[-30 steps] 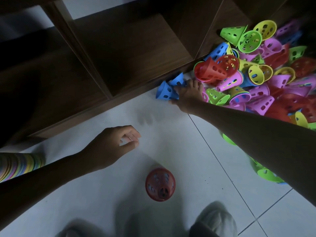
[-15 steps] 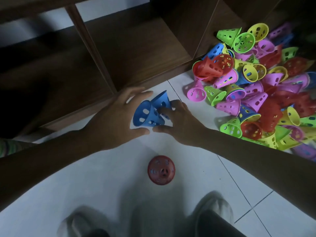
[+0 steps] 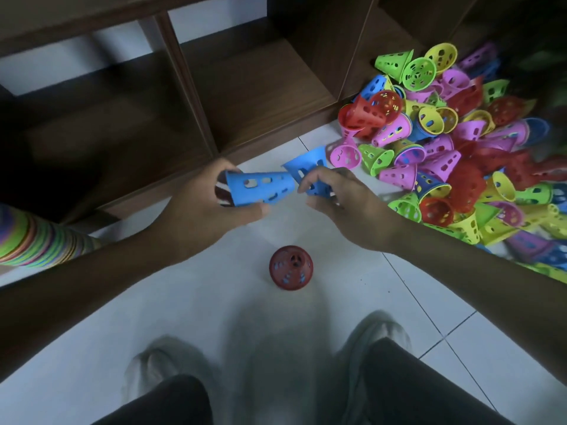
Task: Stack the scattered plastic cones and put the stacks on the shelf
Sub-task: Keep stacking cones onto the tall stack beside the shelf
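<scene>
A blue perforated plastic cone is lying on its side in the left hand, with the fingers and thumb curling round its wide end and its narrow tip pointing toward the right hand. The right hand is pinching a second blue perforated plastic cone between thumb and fingers, and part of this cone is hiding behind those fingers. The two cones are meeting tip to side above the white tiled floor, just in front of the shelf's front edge.

A red perforated plastic cone is standing upright on the floor below the hands, apart from everything else, with bare tile lying all round it. A heap of scattered green, yellow, pink, red and blue plastic cones is spreading along the floor's right side against the brown wooden shelf, running out of view at the right edge. The shelf's low compartments are standing open. A long stack of multicoloured cones is poking in at the left edge, its far end being cut off. Two blurred pale shoes and dark trouser legs are showing at the bottom. The light is dim.
</scene>
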The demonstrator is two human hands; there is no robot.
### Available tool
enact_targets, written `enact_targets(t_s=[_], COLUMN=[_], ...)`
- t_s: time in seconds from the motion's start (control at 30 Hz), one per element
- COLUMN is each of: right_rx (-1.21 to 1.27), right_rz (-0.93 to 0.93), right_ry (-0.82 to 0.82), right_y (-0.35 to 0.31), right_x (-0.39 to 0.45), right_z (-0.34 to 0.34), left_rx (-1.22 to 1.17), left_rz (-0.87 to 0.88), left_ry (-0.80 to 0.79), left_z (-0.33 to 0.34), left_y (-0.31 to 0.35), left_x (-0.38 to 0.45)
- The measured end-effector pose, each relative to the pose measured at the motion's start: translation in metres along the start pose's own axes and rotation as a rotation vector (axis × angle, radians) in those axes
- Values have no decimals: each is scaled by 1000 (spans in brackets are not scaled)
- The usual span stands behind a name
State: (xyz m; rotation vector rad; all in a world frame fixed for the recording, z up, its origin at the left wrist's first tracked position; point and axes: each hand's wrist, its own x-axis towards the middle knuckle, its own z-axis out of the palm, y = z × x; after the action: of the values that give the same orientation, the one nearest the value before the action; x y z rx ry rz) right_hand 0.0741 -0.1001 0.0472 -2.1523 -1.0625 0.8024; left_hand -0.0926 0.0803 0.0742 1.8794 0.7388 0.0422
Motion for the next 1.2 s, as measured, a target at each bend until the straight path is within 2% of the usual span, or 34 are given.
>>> enact_targets(t_s=[0.13, 0.3, 0.37, 0.5, 0.83, 1.0, 1.07, 1.2], right_rx=[21, 114, 144, 227, 373, 410, 357, 61], right_rz=[-1, 41, 44, 101, 142, 154, 105, -74], right_ry=[72, 111, 121, 172, 292, 329, 324, 299], right_y=[12, 24, 25, 26, 30, 21, 14, -4], right_x=[-14, -25, -30, -41, -63, -78, -85, -95], right_z=[6, 10, 9, 6, -5, -9, -11, -13], left_rx=[-564, -635, -567, -278, 72, 189, 210, 191], left_rz=[-186, -207, -191, -37, 114, 124, 112, 115], left_ry=[-139, -148, -140, -128, -200, -161, -172, -171], left_z=[9, 23, 28, 38, 70, 75, 71, 58], left_y=[0, -8, -10, -16, -33, -50, -55, -57], left_x=[-13, -23, -25, -29, -39, -37, -36, -39])
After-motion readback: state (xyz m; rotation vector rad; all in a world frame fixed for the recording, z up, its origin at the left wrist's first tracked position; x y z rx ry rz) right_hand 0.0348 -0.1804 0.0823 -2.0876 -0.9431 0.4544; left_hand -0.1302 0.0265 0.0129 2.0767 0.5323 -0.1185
